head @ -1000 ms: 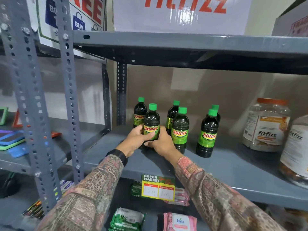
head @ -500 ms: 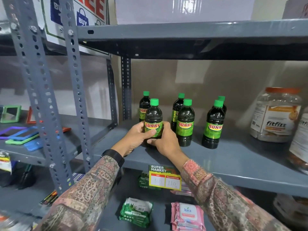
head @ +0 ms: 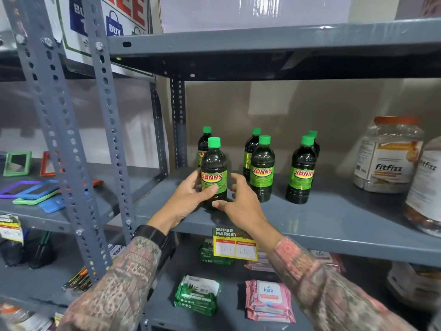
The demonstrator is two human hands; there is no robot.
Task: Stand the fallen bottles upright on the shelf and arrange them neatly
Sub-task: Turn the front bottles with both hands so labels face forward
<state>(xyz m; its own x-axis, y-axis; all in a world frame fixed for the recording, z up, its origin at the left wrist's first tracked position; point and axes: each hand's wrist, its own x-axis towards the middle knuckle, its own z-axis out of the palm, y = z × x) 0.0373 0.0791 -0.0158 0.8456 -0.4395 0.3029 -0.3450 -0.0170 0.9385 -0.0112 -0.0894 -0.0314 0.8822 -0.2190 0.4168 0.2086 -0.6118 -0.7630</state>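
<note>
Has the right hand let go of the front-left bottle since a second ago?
Yes. The right hand has opened and eased off the bottle, toward the price tag; the left hand still holds it.

This is a shop, a small supermarket aisle. Grey slotted-steel shelves (head: 310, 225) carry stock in rows: green-capped "SUNNY" bottles (head: 262, 169) at centre frame and "fitfizz" jars (head: 387, 156) at the right. A "SUPER MARKET" price tag (head: 235, 243) with two handwritten prices hangs on the shelf edge. Packs of wipes (head: 268, 299) lie lower centre, and a "BUY" promotion poster (head: 114, 25) fills the upper left.
</note>
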